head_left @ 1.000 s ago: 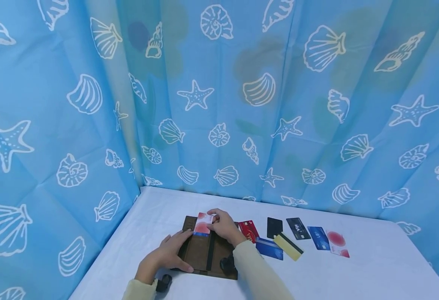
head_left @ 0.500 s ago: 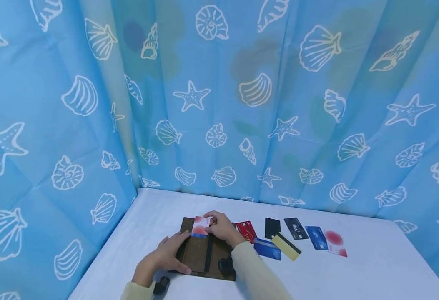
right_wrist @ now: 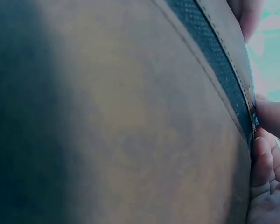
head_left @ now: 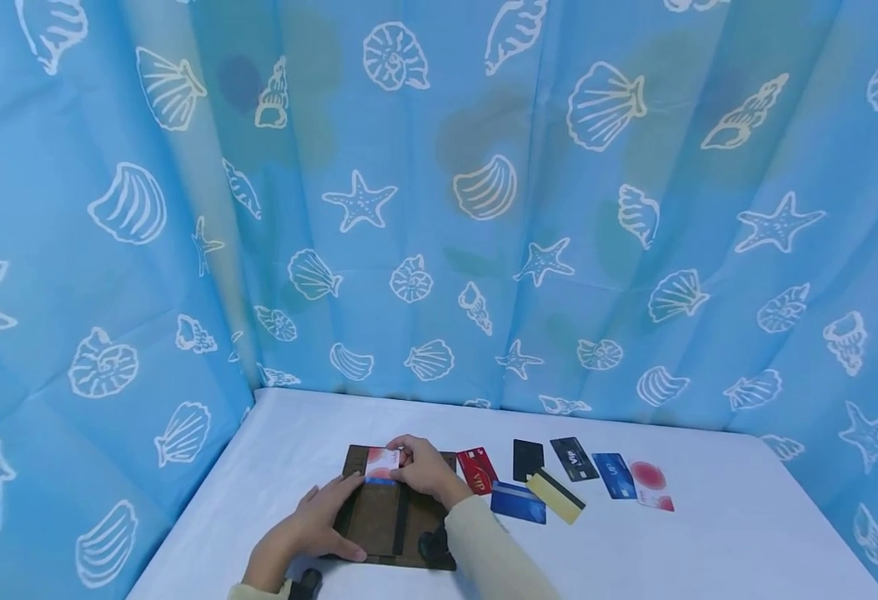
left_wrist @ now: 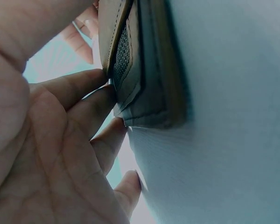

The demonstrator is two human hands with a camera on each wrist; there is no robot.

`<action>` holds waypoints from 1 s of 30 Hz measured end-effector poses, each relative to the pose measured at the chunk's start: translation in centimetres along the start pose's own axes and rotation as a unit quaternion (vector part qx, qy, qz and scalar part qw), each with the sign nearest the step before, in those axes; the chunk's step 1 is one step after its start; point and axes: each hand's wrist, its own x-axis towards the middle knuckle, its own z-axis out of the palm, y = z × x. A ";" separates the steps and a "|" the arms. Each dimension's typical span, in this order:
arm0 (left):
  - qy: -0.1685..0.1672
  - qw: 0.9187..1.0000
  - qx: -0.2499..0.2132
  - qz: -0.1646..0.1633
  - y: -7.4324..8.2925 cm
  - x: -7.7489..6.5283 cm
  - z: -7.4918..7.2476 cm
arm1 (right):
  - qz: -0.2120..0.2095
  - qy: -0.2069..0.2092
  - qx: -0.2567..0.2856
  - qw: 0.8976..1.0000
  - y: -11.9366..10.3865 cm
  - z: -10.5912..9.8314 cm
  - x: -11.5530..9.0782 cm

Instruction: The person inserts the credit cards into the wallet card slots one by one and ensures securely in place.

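Observation:
An open brown leather wallet [head_left: 373, 512] with a dark strap lies on the white table. My left hand [head_left: 317, 518] holds it from the left, thumb at the near edge and fingers at the upper pocket. In the left wrist view, the left fingertips touch the wallet's stitched edge [left_wrist: 151, 105]. My right hand [head_left: 425, 471] pinches the right side of a pink-and-white card [head_left: 382, 461], which stands partly out of the pocket. A blue strip shows along the card's lower part. In the right wrist view brown leather [right_wrist: 144, 112] fills most of the picture, with fingers at the right edge.
Right of the wallet lie a red VIP card [head_left: 477, 471], a blue card [head_left: 517, 505], a gold card [head_left: 556, 497], two black cards, a blue VIP card [head_left: 614, 476] and another pink-and-white card [head_left: 652, 485]. A shell-patterned blue curtain [head_left: 439, 208] hangs behind the table.
The pinched card has slid slightly toward the near side, lower into the wallet pocket, with the right hand following. The left hand stays on the wallet. The head view has shifted.

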 end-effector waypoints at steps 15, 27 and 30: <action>0.001 1.000 -0.020 -0.024 -0.1 -0.3 0.5 | -0.003 0.007 0.018 1.000 0.0 0.6 -0.7; -0.001 1.000 -0.016 -0.015 0.0 0.0 0.2 | -0.013 0.019 0.022 0.999 0.2 0.5 -0.5; -0.003 1.000 -0.014 -0.012 0.1 0.2 0.0 | -0.011 0.022 0.025 0.999 0.2 0.4 -0.4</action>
